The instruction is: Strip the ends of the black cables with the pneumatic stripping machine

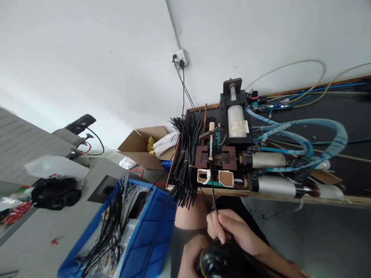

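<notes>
My right hand (232,228) pinches a single thin black cable (213,195) between thumb and fingers. From there the cable runs up to the front of a pneumatic machine (228,156), between two pads edged in white tape. My left hand (193,253) is curled around a thick bundle of black cables (222,260) at my lap, tied with a yellow band; its fingertips are partly hidden by the bundle. To the left of the machine, a pile of banded black cables (185,162) lies on the bench, its ends hanging over the front edge.
A blue crate (145,235) with black cables and plastic bags stands at the left. Behind it is an open cardboard box (130,144). Metal cylinders (275,185) and blue-wrapped air hoses (337,135) extend along the bench's right side. A socket (182,58) is on the wall.
</notes>
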Motion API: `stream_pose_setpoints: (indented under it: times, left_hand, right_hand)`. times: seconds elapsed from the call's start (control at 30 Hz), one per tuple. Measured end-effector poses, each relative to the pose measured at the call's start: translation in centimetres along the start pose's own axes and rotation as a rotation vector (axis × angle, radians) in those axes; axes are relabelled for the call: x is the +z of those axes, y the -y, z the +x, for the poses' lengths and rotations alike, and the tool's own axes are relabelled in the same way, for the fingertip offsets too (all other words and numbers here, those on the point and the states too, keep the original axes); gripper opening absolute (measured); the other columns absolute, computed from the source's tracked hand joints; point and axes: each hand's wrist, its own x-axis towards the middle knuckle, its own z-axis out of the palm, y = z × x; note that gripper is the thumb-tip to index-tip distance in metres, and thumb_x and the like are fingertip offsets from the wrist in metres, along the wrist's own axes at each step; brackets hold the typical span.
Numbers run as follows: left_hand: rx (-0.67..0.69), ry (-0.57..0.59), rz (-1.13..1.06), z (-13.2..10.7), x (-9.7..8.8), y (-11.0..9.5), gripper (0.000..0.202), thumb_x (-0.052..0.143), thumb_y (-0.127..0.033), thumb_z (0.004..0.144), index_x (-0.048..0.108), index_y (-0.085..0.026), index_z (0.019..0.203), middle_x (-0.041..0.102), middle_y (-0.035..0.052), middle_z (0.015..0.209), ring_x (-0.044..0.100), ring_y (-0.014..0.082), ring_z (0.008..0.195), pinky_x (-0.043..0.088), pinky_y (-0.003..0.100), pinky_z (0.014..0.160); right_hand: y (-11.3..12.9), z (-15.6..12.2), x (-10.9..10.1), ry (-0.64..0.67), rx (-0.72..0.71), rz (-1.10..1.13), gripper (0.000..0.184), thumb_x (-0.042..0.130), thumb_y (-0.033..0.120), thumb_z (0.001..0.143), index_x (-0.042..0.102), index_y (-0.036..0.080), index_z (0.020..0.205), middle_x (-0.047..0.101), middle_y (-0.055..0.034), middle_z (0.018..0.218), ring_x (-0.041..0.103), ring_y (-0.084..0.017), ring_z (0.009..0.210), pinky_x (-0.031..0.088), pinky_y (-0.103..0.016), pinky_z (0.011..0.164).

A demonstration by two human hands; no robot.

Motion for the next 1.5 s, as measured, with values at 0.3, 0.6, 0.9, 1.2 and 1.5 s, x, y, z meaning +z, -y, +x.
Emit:
stream_pose_setpoints:
  times: [0.3,0.6,0.9,1.2,1.5]
  left_hand:
    - [-0.119,-0.025,0.234,0.6,-0.4,-2.1,0.071,0.069,-0.095,0.069,0.068,-0.025,0.078,0.059,0.0067,0.064,0.065,0.0274,0.063,0.056,0.038,0.058]
    - [-0.156,0.128,0.239,2.8,-0.9,-5.4,0.067,0.067,-0.092,0.077,0.062,-0.025,0.070,0.061,0.0074,0.062,0.066,0.0262,0.061,0.057,0.038,0.057]
    - [-0.175,0.151,0.218,3.1,-1.8,-6.8,0.072,0.050,-0.094,0.086,0.063,-0.024,0.073,0.067,0.0095,0.068,0.070,0.0268,0.067,0.061,0.038,0.062]
    - [-0.177,0.115,0.246,3.8,-1.2,-7.8,0.065,0.061,-0.088,0.086,0.059,-0.024,0.071,0.064,0.0075,0.065,0.069,0.0259,0.064,0.060,0.037,0.060]
    - [-0.196,0.072,0.202,3.2,-1.3,-7.1,0.066,0.074,-0.087,0.075,0.054,-0.024,0.069,0.062,0.0070,0.067,0.065,0.0268,0.065,0.058,0.039,0.061]
  right_hand:
    - [-0.7,0.9,-1.2,0.060,-0.046,0.302,0.047,0.054,0.040,0.112,0.061,0.017,0.071,0.043,0.0025,0.066,0.033,-0.012,0.056,0.027,-0.031,0.057]
    - [-0.5,1.4,-1.6,0.081,-0.026,0.387,0.048,0.056,0.039,0.110,0.058,0.016,0.068,0.042,0.0037,0.065,0.031,-0.011,0.053,0.023,-0.029,0.053]
    - [-0.6,1.5,-1.7,0.095,-0.034,0.388,0.048,0.057,0.038,0.110,0.059,0.016,0.068,0.044,0.0029,0.065,0.034,-0.011,0.054,0.025,-0.030,0.053]
    - [-0.8,1.6,-1.9,0.088,-0.022,0.363,0.049,0.057,0.041,0.110,0.058,0.017,0.067,0.043,0.0036,0.064,0.030,-0.010,0.052,0.024,-0.029,0.052]
    - [-0.7,1.7,-1.7,0.076,-0.009,0.330,0.050,0.060,0.045,0.109,0.058,0.018,0.067,0.041,0.0043,0.063,0.030,-0.011,0.052,0.025,-0.028,0.053]
